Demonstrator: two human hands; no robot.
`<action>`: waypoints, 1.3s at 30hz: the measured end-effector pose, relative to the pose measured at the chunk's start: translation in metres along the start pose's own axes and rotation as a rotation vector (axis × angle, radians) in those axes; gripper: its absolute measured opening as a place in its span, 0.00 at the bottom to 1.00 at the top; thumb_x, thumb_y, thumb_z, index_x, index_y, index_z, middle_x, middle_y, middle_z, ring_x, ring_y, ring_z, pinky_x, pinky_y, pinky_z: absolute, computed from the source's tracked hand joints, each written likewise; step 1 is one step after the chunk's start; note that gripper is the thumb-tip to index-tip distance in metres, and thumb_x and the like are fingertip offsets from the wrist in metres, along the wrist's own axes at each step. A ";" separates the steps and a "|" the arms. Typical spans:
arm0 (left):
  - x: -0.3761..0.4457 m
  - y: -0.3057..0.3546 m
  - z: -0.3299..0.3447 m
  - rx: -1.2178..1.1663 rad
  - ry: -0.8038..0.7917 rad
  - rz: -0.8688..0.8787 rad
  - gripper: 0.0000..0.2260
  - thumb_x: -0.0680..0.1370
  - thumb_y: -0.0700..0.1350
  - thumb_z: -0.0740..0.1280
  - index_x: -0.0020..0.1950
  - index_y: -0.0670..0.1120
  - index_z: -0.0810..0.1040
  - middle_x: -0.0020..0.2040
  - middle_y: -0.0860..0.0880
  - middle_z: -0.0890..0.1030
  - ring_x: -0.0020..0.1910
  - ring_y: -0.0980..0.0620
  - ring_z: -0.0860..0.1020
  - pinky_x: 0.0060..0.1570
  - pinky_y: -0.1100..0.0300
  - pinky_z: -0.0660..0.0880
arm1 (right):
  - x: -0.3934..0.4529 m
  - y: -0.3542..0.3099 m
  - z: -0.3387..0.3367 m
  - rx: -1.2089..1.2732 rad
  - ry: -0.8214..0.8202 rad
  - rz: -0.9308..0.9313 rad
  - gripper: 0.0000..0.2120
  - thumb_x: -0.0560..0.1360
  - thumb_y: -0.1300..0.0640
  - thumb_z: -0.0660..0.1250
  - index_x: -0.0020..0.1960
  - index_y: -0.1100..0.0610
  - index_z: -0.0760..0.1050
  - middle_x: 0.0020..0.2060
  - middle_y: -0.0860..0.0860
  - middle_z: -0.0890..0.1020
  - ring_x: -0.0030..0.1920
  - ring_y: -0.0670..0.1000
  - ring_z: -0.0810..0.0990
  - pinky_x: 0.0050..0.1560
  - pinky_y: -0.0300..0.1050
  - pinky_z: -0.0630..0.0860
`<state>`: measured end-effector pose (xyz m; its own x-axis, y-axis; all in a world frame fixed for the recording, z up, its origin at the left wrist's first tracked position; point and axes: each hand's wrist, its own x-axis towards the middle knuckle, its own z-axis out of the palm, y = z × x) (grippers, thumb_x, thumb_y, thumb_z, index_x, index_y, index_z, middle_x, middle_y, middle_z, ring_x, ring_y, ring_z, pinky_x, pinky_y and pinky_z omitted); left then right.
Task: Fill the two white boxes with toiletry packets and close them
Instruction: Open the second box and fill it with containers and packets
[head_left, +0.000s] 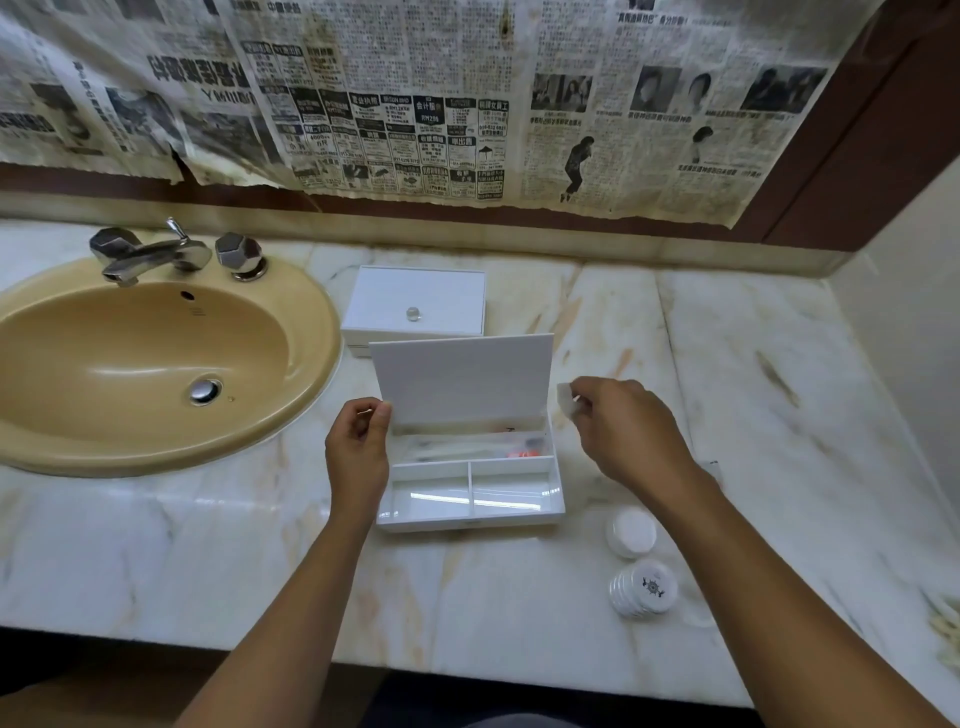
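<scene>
An open white box (470, 519) sits on the marble counter in front of me, its lid (462, 379) standing upright. Its long back compartment holds clear-wrapped toiletry items with an orange piece; the two front compartments look bare. My left hand (358, 447) pinches the lid's left edge. To the right of the lid, my right hand (623, 431) pinches a small white packet (566, 402). Behind it stands a second white box (415, 306), closed, with a small round knob on top. Two stacks of round white packets (643, 587) (631, 531) lie to the right.
A tan sink (156, 364) with chrome taps (156, 254) takes up the left of the counter. Newspaper sheets (415, 93) cover the wall behind. A side wall (904, 312) closes off the right. The counter's front edge (363, 657) runs near me.
</scene>
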<state>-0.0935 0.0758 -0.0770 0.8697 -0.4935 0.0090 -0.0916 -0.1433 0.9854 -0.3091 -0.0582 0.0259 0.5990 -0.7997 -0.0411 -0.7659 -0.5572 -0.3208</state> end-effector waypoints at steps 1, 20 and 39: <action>0.000 0.000 0.000 0.000 0.000 0.000 0.02 0.79 0.41 0.66 0.48 0.43 0.77 0.40 0.52 0.78 0.36 0.65 0.75 0.40 0.74 0.71 | 0.001 -0.006 -0.007 0.036 0.042 -0.041 0.10 0.76 0.63 0.61 0.39 0.52 0.67 0.31 0.48 0.72 0.33 0.54 0.70 0.28 0.39 0.58; 0.001 0.002 0.000 0.017 0.005 -0.010 0.02 0.79 0.38 0.65 0.48 0.43 0.77 0.41 0.49 0.80 0.38 0.62 0.76 0.40 0.72 0.72 | 0.028 -0.117 0.036 0.059 -0.033 -0.413 0.03 0.75 0.61 0.65 0.48 0.56 0.77 0.41 0.54 0.82 0.42 0.57 0.79 0.37 0.43 0.65; -0.001 0.006 0.003 -0.024 0.028 -0.022 0.03 0.79 0.39 0.66 0.46 0.44 0.77 0.40 0.52 0.79 0.36 0.65 0.76 0.39 0.75 0.71 | 0.017 -0.099 0.071 -0.001 -0.138 -0.342 0.15 0.80 0.49 0.59 0.56 0.57 0.79 0.50 0.55 0.80 0.51 0.55 0.76 0.47 0.47 0.72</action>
<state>-0.0961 0.0732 -0.0716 0.8848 -0.4658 -0.0082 -0.0608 -0.1329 0.9893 -0.2061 -0.0008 -0.0104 0.8463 -0.5295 -0.0587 -0.5161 -0.7874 -0.3371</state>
